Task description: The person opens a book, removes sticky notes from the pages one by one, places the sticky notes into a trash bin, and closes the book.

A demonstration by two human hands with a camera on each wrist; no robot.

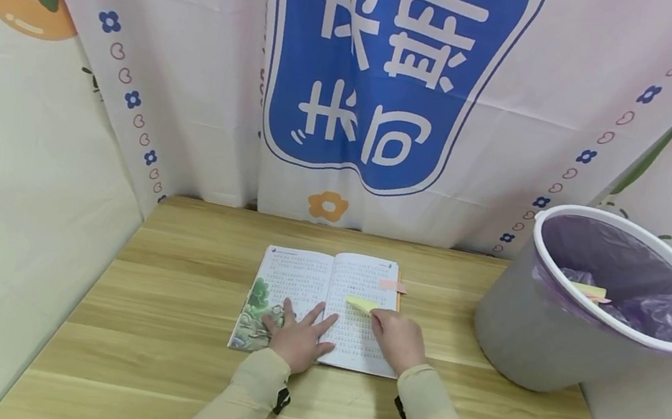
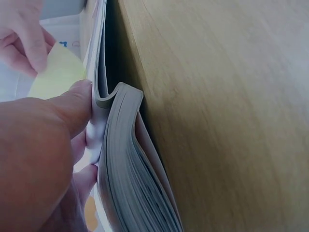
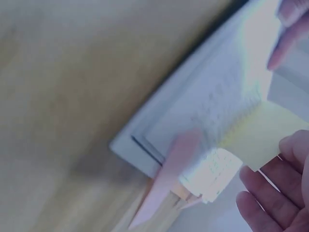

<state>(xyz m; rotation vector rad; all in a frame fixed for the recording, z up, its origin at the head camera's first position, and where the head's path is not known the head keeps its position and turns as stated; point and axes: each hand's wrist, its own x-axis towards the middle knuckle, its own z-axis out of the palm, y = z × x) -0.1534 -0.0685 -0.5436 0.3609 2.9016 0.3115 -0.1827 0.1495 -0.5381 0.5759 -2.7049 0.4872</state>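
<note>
An open book (image 1: pixel 358 278) lies on the wooden table, with printed text on both pages and a green drawing at its lower left. My left hand (image 1: pixel 298 340) rests across the fold with fingers spread, pressing the pages. Between thumb and fingers, my right hand (image 1: pixel 400 338) pinches a yellow sticky note (image 1: pixel 363 304) over the right page. In the right wrist view the sticky note (image 3: pixel 263 130) is bent up from the page. A pink sticky tab (image 1: pixel 392 286) juts past the right page's edge. The left wrist view shows the book's thick page block (image 2: pixel 130 159) from below.
A grey bin (image 1: pixel 521 324) with a white rim and purple liner stands on the table's right side. Yellow and pink paper scraps (image 1: pixel 591 292) lie inside it. Behind the wooden table (image 1: pixel 166 300) hangs a printed white curtain (image 1: pixel 207 111); white sheets flank both sides.
</note>
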